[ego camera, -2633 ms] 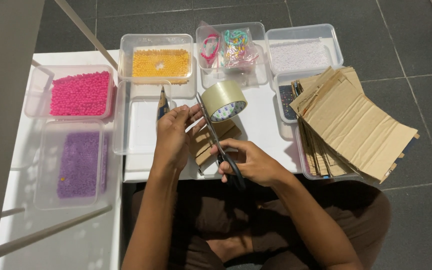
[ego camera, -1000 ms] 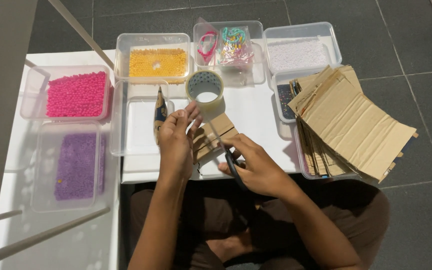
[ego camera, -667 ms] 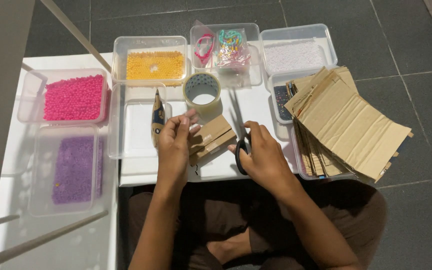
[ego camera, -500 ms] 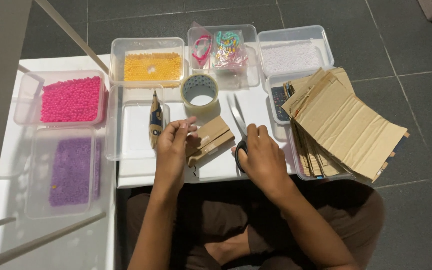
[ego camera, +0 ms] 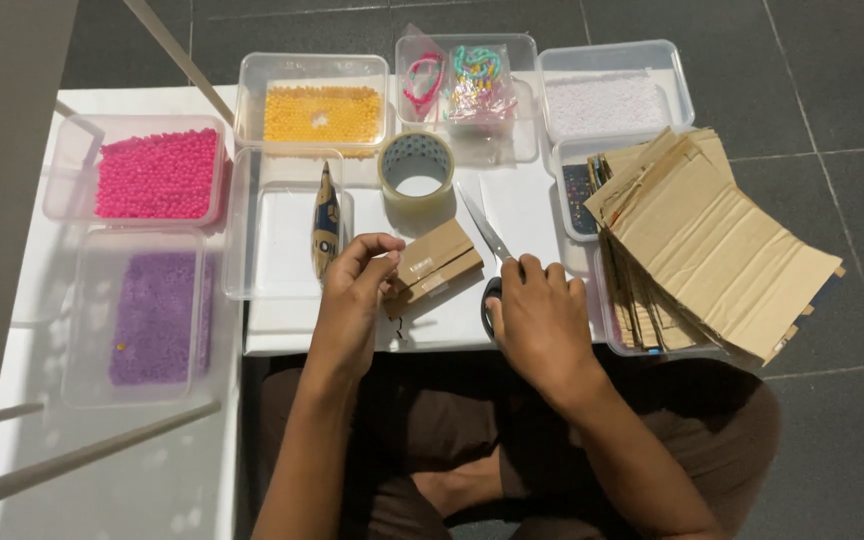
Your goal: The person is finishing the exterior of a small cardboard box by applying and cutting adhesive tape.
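My left hand (ego camera: 354, 290) pinches the left end of a small stack of brown cardboard pieces (ego camera: 439, 264) that rests on the white table (ego camera: 422, 335). My right hand (ego camera: 537, 318) lies to the right of them, closed over the black handles of the scissors (ego camera: 482, 232). The scissor blades lie flat on the table and point up-left toward a roll of clear tape (ego camera: 415, 166). That roll stands just beyond the cardboard pieces.
Clear boxes ring the work spot: pink beads (ego camera: 157, 172), purple beads (ego camera: 152, 315), orange beads (ego camera: 320, 112), white beads (ego camera: 607, 100), coloured chains (ego camera: 467, 78). An empty box (ego camera: 277, 250) holds a blue-gold folded object (ego camera: 326, 220). A stack of cardboard sheets (ego camera: 712, 250) lies right.
My right hand took the scissors away from the cardboard pieces and laid them flat on the table to the right. My left hand lowered the pieces onto the table.
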